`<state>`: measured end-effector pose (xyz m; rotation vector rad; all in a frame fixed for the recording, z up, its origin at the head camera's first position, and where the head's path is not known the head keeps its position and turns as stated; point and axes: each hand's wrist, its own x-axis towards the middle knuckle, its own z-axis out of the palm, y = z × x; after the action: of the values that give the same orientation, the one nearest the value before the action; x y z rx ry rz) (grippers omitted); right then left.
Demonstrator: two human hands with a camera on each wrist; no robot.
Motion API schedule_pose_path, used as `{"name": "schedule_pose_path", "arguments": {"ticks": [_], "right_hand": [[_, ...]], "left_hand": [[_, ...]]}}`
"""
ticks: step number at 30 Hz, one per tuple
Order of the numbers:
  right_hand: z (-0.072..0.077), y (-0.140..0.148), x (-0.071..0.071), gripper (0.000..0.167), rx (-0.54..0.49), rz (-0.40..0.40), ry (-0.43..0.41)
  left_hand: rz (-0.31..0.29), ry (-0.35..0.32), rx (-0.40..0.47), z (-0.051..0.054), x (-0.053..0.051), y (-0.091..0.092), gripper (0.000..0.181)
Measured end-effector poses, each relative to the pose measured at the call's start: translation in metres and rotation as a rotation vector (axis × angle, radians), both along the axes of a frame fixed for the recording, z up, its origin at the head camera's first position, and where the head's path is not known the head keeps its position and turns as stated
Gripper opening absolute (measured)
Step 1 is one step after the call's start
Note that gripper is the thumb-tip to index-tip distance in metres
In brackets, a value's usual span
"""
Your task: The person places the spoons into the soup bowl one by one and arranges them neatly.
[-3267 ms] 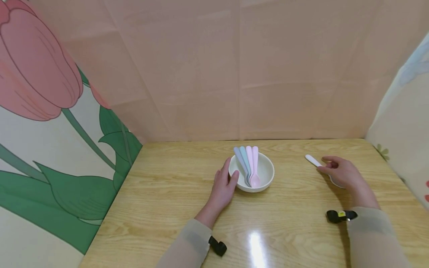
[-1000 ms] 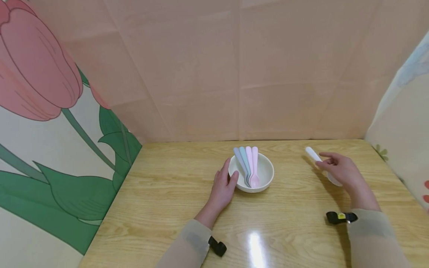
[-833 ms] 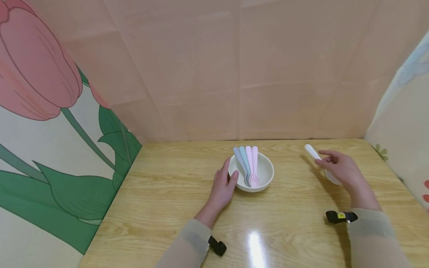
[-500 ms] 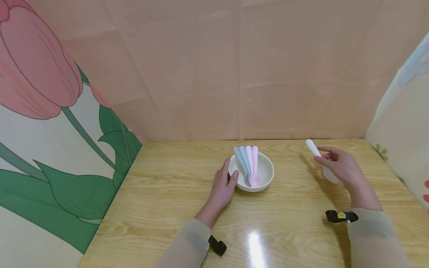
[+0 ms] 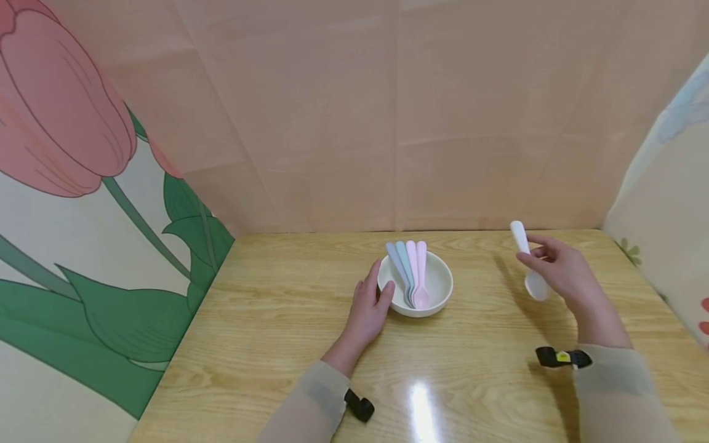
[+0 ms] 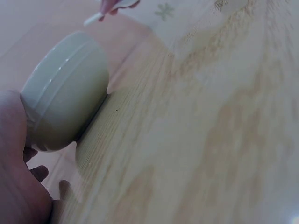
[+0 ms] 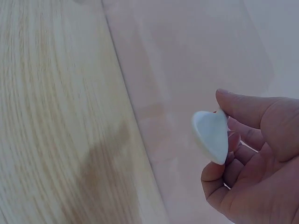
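Observation:
A white spoon (image 5: pixel 535 286) is pinched at its handle by my right hand (image 5: pixel 562 271), above the table's right side. Its handle points up and away, and its bowl end hangs down. In the right wrist view the spoon's head (image 7: pixel 211 135) shows beside my thumb. My left hand (image 5: pixel 370 304) holds a white bowl (image 5: pixel 441 286) by its left side, the thumb at the rim. Several spoons lean together in the bowl: a bluish-purple spoon (image 5: pixel 397 261), a teal spoon (image 5: pixel 405 261) and pink spoons (image 5: pixel 421 277). In the left wrist view my palm and thumb touch the bowl's outer wall (image 6: pixel 70 88).
The wood-grain table (image 5: pixel 266 326) ends at a pink cloth backdrop (image 5: pixel 310 123). A tulip-printed panel (image 5: pixel 127 246) stands at the left, a pale panel (image 5: pixel 670 215) at the right. Light glares off the table's front (image 5: pixel 423 412).
My right hand has lifted the white spoon off the table, turned it more upright and shifted it slightly left. My left hand and the bowl with its spoons have stayed put.

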<state>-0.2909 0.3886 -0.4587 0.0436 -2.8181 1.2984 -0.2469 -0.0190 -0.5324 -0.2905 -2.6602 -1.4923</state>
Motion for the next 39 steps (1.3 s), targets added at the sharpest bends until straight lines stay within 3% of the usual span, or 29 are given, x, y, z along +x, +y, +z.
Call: {"name": "schedule_pose_path", "arguments": {"ticks": [12,24,39], "right_hand": [[0.008,-0.011,0.002,0.073,-0.049,0.011,0.011],[0.016,-0.026,0.004,0.073,-0.095,0.026,0.076],[0.014,-0.053,0.003,0.071,-0.182,0.077,0.083]], "left_hand": [[0.002,-0.004,0.009,0.003,0.001,0.001,0.067],[0.009,-0.006,0.01,0.002,0.0,0.001,0.069],[0.007,0.007,0.01,0.002,0.0,-0.001,0.07]]}}
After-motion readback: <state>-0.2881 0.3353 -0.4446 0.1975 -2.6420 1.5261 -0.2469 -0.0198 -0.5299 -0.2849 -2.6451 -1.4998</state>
